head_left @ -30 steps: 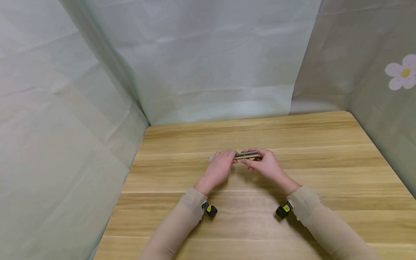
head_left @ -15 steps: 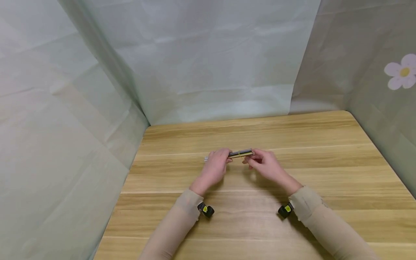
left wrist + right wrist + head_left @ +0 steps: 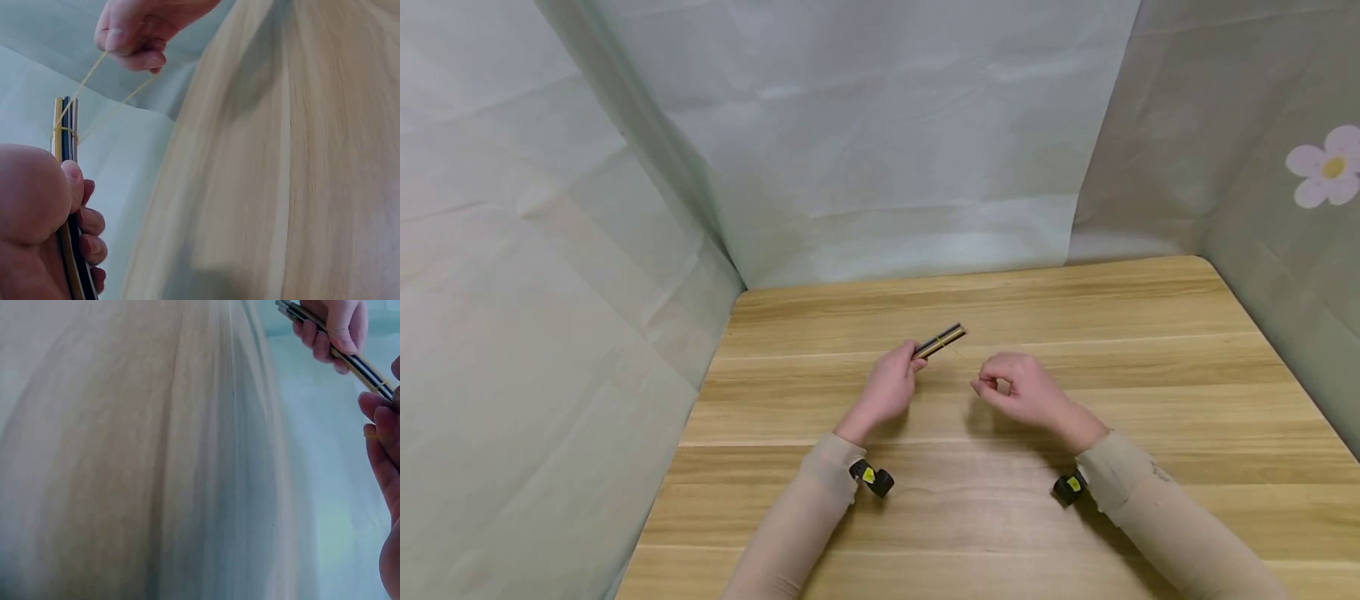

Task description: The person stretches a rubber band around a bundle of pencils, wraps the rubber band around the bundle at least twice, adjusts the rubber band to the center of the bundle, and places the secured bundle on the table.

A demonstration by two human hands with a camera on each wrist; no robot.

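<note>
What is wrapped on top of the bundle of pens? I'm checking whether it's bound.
A thin rubber band loops the bundle of pens near its tip, stretched to the right hand. The left hand covers the bundle's lower part.

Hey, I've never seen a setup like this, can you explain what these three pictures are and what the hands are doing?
These are one person's bare hands, filmed by three cameras: one on the head looking down, and one on each wrist. The surface is a wooden table with pale sheets hung around it. The left hand grips a bundle of thin sticks, raised off the table. The left wrist view shows a rubber band looped round the bundle and stretched to the right hand, whose fingers pinch it. The small black items at the wrists are probably the wrist cameras.
</note>
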